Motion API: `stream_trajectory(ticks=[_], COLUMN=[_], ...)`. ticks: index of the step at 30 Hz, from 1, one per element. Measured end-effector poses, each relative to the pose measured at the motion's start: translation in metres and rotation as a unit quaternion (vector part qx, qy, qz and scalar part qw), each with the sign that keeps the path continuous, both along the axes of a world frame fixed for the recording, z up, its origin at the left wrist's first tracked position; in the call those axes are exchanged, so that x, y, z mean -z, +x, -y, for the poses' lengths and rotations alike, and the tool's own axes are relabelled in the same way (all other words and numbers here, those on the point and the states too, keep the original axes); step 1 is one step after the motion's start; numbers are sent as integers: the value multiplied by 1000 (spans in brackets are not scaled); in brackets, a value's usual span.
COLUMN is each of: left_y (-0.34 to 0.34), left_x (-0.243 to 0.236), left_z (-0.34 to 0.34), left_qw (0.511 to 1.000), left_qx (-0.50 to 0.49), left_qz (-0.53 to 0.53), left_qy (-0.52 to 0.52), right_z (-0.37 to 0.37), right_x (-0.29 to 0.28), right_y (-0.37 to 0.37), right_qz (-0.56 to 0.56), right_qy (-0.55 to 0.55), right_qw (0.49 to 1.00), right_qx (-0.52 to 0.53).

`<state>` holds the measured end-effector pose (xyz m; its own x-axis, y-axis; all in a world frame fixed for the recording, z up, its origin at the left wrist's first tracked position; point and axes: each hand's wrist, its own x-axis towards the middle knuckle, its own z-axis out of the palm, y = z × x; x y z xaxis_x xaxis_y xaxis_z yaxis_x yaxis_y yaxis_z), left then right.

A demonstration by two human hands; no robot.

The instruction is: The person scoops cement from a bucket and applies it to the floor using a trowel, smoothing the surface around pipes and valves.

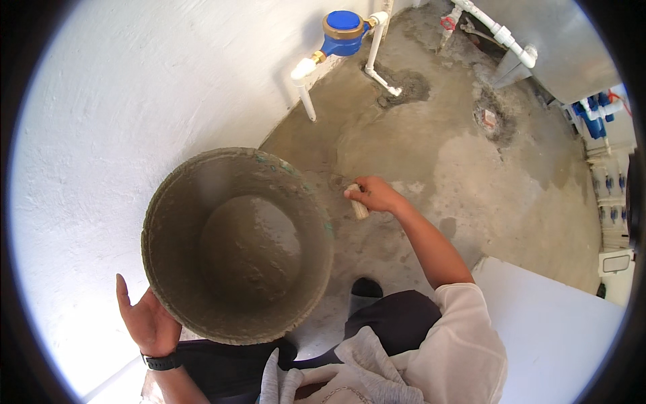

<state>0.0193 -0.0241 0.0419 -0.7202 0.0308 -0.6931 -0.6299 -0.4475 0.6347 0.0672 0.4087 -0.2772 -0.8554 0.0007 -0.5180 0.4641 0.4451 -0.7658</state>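
Note:
A round, mortar-coated bucket (182,283) with a thin wet grey layer in its bottom takes up the middle left, near the white wall. My left hand (151,316) is open at its lower-left side, palm up and thumb spread, the other fingers partly hidden behind it. Right of the bucket, my right hand (370,196) is closed around a short pale handle (359,210), held over the rough grey concrete floor (464,215); I cannot make out what, if anything, is attached to that handle.
A blue and brass meter (342,42) on white pipes runs along the wall (101,121). A metal tank (565,47), red-handled valve (447,22) and blue fittings (592,118) stand at upper right. A white board (545,337) lies at lower right. My foot (365,289) is below.

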Motion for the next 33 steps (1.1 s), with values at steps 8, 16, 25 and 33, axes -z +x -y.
stream_trajectory(ticks=[8, 16, 25, 33], left_y=[-1, 2, -3, -2], left_x=[6, 1, 2, 0], left_z=[15, 0, 10, 2], left_qw=[996, 1000, 997, 999], left_qx=[51, 19, 51, 32], left_qz=[-24, -11, -22, -15], left_qy=[65, 11, 49, 33], right_z=[-16, -17, -51, -78], right_x=[-3, -1, -4, -16], right_y=[-5, 16, 8, -33], right_qz=[65, 55, 53, 16], right_qy=[-80, -68, 11, 99], right_qw=[995, 996, 994, 961], right_qx=[10, -21, -96, -258])
